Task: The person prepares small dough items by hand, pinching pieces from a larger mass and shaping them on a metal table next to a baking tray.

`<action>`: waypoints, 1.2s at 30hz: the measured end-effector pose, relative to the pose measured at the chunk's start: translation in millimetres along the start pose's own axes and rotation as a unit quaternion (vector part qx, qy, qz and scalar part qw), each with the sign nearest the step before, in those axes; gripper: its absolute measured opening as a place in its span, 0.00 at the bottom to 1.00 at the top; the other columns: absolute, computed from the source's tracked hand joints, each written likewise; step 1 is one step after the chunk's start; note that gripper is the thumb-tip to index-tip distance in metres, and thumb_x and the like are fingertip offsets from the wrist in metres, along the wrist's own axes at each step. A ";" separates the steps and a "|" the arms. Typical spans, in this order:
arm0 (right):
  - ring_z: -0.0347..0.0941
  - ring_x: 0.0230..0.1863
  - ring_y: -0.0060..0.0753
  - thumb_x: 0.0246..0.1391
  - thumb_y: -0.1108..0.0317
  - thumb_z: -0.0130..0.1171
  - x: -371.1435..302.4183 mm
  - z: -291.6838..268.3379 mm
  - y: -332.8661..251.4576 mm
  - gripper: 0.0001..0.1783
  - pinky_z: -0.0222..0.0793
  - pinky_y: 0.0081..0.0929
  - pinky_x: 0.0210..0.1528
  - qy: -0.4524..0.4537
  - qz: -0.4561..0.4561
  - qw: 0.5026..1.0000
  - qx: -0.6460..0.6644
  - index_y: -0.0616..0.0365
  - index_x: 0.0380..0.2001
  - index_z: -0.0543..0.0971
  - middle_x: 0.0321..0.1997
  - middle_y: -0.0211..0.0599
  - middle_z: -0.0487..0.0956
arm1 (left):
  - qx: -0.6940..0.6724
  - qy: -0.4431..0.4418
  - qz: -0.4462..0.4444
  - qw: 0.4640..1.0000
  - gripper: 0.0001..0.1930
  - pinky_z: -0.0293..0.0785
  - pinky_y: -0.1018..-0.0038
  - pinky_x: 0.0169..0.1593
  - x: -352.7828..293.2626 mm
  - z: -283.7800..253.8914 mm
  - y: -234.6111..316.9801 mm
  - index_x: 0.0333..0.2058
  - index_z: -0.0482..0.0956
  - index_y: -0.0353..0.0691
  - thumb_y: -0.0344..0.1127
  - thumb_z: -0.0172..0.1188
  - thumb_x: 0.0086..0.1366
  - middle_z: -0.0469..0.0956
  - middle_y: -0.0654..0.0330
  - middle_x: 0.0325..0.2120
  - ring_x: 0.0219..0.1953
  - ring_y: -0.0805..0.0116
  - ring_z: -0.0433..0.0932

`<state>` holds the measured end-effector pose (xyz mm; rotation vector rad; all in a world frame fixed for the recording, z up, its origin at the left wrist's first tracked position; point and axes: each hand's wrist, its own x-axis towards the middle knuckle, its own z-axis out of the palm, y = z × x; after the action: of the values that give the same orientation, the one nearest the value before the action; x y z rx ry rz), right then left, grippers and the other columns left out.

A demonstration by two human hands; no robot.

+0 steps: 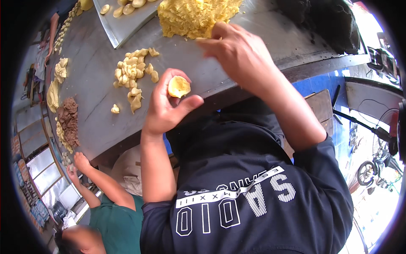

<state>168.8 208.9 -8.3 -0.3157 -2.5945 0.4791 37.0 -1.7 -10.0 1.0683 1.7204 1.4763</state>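
Observation:
My left hand (163, 103) curls its fingers and thumb around a small cup-shaped piece of yellow dough (179, 87), its hollow facing up and its rim uneven. At the near edge of a big crumbly yellow mound (192, 17) is my right hand (234, 48), fingers bent together and slightly blurred. A thin pale strip shows at its fingertips; I cannot make out what it is. On the grey table (169, 55), left of my left hand, lies a loose heap of small pale dough pieces (131, 70). A single small lump (115, 109) sits apart, nearer the table's front edge.
A metal tray (120, 31) with smooth oval dough pieces stands at the far left. Further left are a brown mass (68, 120) and pale dough lumps (53, 95). A co-worker's hands (80, 163) are at the table's left end. A black bag (330, 25) lies far right.

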 end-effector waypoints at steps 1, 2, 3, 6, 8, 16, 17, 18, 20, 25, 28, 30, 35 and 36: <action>0.87 0.46 0.48 0.59 0.70 0.65 4.8 1.9 9.9 0.09 0.86 0.46 0.47 0.003 -0.012 0.998 -0.057 0.51 0.41 0.91 0.41 0.41 0.84 | -0.089 -0.005 -0.031 0.995 0.23 0.71 0.77 0.38 -1.0 -4.3 1.7 0.46 0.84 0.39 0.53 0.80 0.72 0.73 0.72 0.32 0.34 0.82 0.70; 0.86 0.49 0.48 0.61 0.71 0.66 0.2 0.2 13.0 0.10 0.84 0.46 0.48 -0.010 -0.007 0.998 -0.065 0.50 0.44 0.91 0.43 0.39 0.84 | -0.083 -0.041 -0.081 0.992 0.21 0.66 0.81 0.40 -4.2 -17.4 -1.6 0.51 0.83 0.37 0.51 0.71 0.80 0.73 0.73 0.37 0.37 0.84 0.67; 0.84 0.51 0.48 0.63 0.72 0.68 -5.2 -2.8 13.9 0.12 0.82 0.45 0.49 -0.023 -0.001 0.997 -0.073 0.49 0.48 0.91 0.44 0.37 0.85 | -0.085 -0.041 -0.079 0.992 0.21 0.66 0.81 0.40 -6.0 -20.2 -7.2 0.51 0.83 0.37 0.51 0.71 0.80 0.73 0.73 0.37 0.37 0.84 0.67; 0.84 0.50 0.49 0.64 0.71 0.69 -16.6 -13.6 5.0 0.06 0.82 0.45 0.48 -0.055 0.013 0.998 0.006 0.53 0.44 0.87 0.44 0.38 0.84 | -0.036 -0.039 -0.004 0.999 0.19 0.61 0.81 0.39 -12.4 -20.2 -15.4 0.53 0.84 0.37 0.49 0.60 0.87 0.74 0.71 0.35 0.36 0.85 0.66; 0.84 0.49 0.50 0.65 0.70 0.70 -21.6 -15.7 -4.5 0.05 0.82 0.45 0.47 -0.072 0.041 0.995 0.061 0.54 0.42 0.86 0.44 0.38 0.84 | -0.086 -0.016 -0.015 0.996 0.20 0.63 0.81 0.39 -11.8 -18.7 -14.0 0.52 0.84 0.37 0.51 0.57 0.88 0.75 0.70 0.34 0.36 0.84 0.68; 0.87 0.43 0.55 0.69 0.71 0.70 -33.7 3.7 -10.3 0.08 0.83 0.46 0.48 -0.009 0.002 0.993 0.119 0.56 0.49 0.88 0.41 0.44 0.86 | -0.081 0.023 0.007 0.996 0.14 0.68 0.80 0.38 -9.4 -8.9 -17.5 0.49 0.82 0.40 0.45 0.56 0.90 0.79 0.68 0.37 0.33 0.82 0.70; 0.87 0.43 0.55 0.69 0.71 0.70 -31.8 1.9 -11.5 0.08 0.83 0.46 0.48 -0.009 0.001 0.993 0.119 0.56 0.49 0.88 0.41 0.44 0.86 | -0.081 0.023 0.008 0.996 0.14 0.68 0.80 0.38 -9.1 -8.3 -18.0 0.49 0.82 0.40 0.45 0.56 0.90 0.79 0.68 0.37 0.33 0.82 0.70; 0.87 0.44 0.54 0.69 0.72 0.70 -29.0 -2.5 -13.8 0.08 0.83 0.45 0.48 -0.007 0.028 0.984 0.176 0.57 0.49 0.88 0.42 0.44 0.87 | -0.053 0.020 0.002 0.998 0.13 0.68 0.80 0.37 -8.9 -8.0 -18.3 0.49 0.81 0.40 0.44 0.58 0.89 0.79 0.68 0.37 0.32 0.82 0.70; 0.88 0.46 0.54 0.68 0.73 0.70 -24.4 -9.4 -19.5 0.08 0.84 0.45 0.48 -0.008 0.056 0.971 0.233 0.57 0.49 0.88 0.42 0.44 0.87 | -0.078 0.045 -0.020 0.996 0.16 0.67 0.80 0.36 -6.5 -2.8 -19.3 0.51 0.80 0.40 0.43 0.74 0.79 0.78 0.70 0.37 0.32 0.83 0.69; 0.87 0.43 0.61 0.61 0.72 0.72 -18.9 -16.8 -41.0 0.08 0.83 0.50 0.46 -0.034 0.018 0.953 0.301 0.58 0.43 0.85 0.40 0.47 0.86 | 0.100 0.036 0.025 0.994 0.27 0.73 0.73 0.35 -4.0 -3.4 -17.2 0.42 0.83 0.40 0.39 0.93 0.51 0.81 0.68 0.31 0.31 0.76 0.76; 0.87 0.43 0.57 0.57 0.73 0.75 -20.7 -4.8 -45.1 0.11 0.83 0.46 0.44 -0.101 0.027 0.935 0.338 0.59 0.42 0.84 0.40 0.45 0.86 | 0.203 0.047 0.102 0.973 0.28 0.78 0.65 0.36 -0.5 3.3 -9.5 0.34 0.83 0.40 0.38 0.96 0.40 0.83 0.63 0.28 0.31 0.66 0.83; 0.87 0.42 0.52 0.54 0.74 0.77 -18.7 -4.7 -43.5 0.14 0.82 0.42 0.44 -0.118 0.042 0.931 0.343 0.59 0.43 0.84 0.39 0.41 0.85 | 0.220 0.042 0.124 0.967 0.27 0.80 0.62 0.37 1.2 4.6 -6.4 0.30 0.83 0.40 0.38 0.96 0.38 0.84 0.61 0.27 0.31 0.60 0.85; 0.86 0.47 0.50 0.44 0.73 0.82 -8.1 3.8 -42.1 0.25 0.82 0.45 0.48 -0.108 0.106 0.923 0.354 0.59 0.46 0.82 0.40 0.42 0.84 | 0.177 -0.060 0.057 0.981 0.28 0.80 0.60 0.35 -6.4 2.2 -14.2 0.28 0.81 0.39 0.42 0.95 0.39 0.82 0.58 0.24 0.27 0.52 0.84; 0.85 0.56 0.56 0.46 0.69 0.83 -4.8 6.9 -41.7 0.27 0.82 0.48 0.58 -0.131 0.082 0.930 0.332 0.61 0.49 0.83 0.50 0.49 0.86 | 0.175 -0.061 0.058 0.981 0.28 0.80 0.60 0.35 -6.8 3.3 -14.7 0.28 0.81 0.39 0.42 0.95 0.39 0.82 0.58 0.24 0.27 0.52 0.84</action>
<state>163.9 167.5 0.2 -0.2413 -2.4682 1.4957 40.5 -6.8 -25.3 1.4314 1.8999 1.1682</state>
